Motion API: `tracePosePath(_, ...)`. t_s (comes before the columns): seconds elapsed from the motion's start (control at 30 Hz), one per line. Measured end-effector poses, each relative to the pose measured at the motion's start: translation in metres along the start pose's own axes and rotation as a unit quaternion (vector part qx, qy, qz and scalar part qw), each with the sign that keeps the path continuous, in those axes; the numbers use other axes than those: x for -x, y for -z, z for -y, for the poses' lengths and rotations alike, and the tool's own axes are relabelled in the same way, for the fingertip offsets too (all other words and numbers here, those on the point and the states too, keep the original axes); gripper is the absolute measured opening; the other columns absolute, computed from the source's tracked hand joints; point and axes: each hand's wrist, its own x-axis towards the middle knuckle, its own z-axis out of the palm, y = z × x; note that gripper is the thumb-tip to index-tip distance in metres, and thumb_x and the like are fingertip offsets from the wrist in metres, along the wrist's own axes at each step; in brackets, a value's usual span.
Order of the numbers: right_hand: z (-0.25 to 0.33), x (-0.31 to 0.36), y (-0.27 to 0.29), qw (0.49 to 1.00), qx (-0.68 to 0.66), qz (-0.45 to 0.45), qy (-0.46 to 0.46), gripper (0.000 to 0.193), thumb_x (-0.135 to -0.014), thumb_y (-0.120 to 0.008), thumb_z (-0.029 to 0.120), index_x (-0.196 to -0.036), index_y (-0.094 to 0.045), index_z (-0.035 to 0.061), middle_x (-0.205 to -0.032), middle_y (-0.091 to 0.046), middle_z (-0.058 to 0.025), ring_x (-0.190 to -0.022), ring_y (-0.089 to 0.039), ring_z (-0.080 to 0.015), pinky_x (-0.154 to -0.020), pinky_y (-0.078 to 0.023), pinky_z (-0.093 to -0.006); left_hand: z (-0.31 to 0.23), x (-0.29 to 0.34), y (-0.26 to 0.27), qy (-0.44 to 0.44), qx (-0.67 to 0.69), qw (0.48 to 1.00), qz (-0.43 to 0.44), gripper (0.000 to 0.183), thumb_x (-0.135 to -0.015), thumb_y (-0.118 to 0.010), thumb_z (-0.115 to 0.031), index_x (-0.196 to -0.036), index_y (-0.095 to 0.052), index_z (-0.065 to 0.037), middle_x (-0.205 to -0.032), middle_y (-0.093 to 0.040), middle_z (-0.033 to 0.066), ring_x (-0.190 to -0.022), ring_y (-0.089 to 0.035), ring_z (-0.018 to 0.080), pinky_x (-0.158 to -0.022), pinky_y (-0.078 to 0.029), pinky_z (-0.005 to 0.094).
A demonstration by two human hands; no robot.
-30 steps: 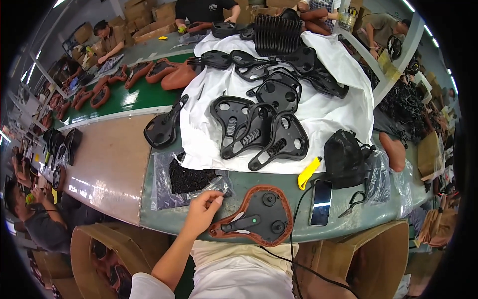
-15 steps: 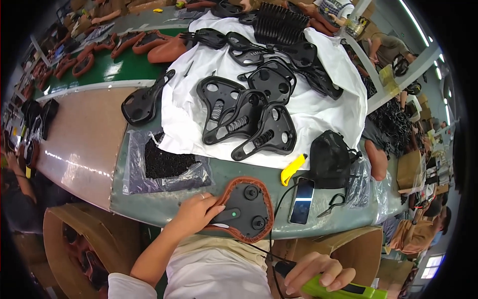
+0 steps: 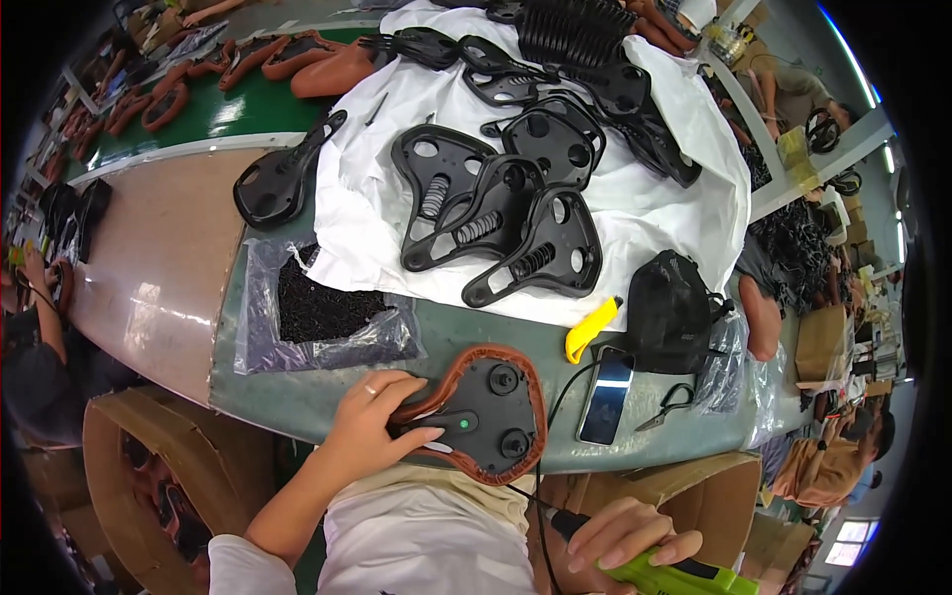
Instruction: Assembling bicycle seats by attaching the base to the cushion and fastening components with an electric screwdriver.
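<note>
A bicycle saddle (image 3: 486,409) lies underside up at the table's near edge, its black base framed by a gathered brown cover. Around its narrow nose my left hand (image 3: 369,421) is closed, thumb over the base and fingers along the far side. A green dot and two round black posts stand out on the base. Low on the right, my right hand (image 3: 625,535) is wrapped round a green electric screwdriver (image 3: 684,575), whose black front end points toward the saddle. A black cable (image 3: 541,496) runs between the saddle and this tool.
Black saddle bases (image 3: 540,248) lie piled on a white cloth (image 3: 347,228). Nearer are a bag of small black screws (image 3: 332,307), a yellow cutter (image 3: 592,332), a phone (image 3: 606,397), scissors (image 3: 666,407) and a black pouch (image 3: 669,312). Cardboard boxes (image 3: 119,407) stand below the table edge.
My left hand has slid a little left along the saddle's nose, with its thumb and fingers now wider around it. The screwdriver has shifted slightly left in my right hand.
</note>
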Motion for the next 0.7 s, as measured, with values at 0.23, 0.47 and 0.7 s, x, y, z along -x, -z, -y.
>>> tracePosePath(0.23,-0.011,0.005,0.009,1.0,-0.016,-0.012,-0.01,0.053,-0.095,-0.08,0.021,-0.131,-0.045,0.0038,-0.101,-0.068,-0.0197,-0.064,-0.07,-0.0274,-0.051,-0.06,-0.0384,0.014,0.024,0.004,-0.136,0.011,0.989,0.06,0.029,-0.074,-0.095,-0.021,-0.1,-0.083,-0.015,-0.135,-0.064,0.0127,-0.128,-0.058,0.0414,-0.104,-0.051,0.051)
tracePosePath(0.47,-0.015,0.004,0.01,0.999,-0.023,-0.027,-0.018,0.053,-0.094,-0.08,0.017,-0.131,-0.045,0.0032,-0.1,-0.068,-0.021,-0.064,-0.071,-0.0282,-0.051,-0.06,-0.0404,0.01,0.007,0.001,-0.061,0.027,0.991,0.117,0.017,-0.078,-0.092,-0.019,-0.093,-0.084,-0.018,-0.146,-0.056,0.0137,-0.148,-0.04,0.0456,-0.116,-0.041,0.0543)
tracePosePath(0.7,-0.019,0.008,0.017,0.999,-0.037,-0.029,-0.002,0.057,-0.091,-0.083,0.013,-0.129,-0.043,0.0023,-0.103,-0.067,-0.0221,-0.064,-0.07,-0.0276,-0.054,-0.063,-0.0434,0.009,0.008,-0.001,-0.101,0.04,0.986,0.127,0.019,-0.079,-0.092,-0.021,-0.097,-0.085,-0.02,-0.148,-0.055,0.0127,-0.148,-0.041,0.0432,-0.118,-0.038,0.0583)
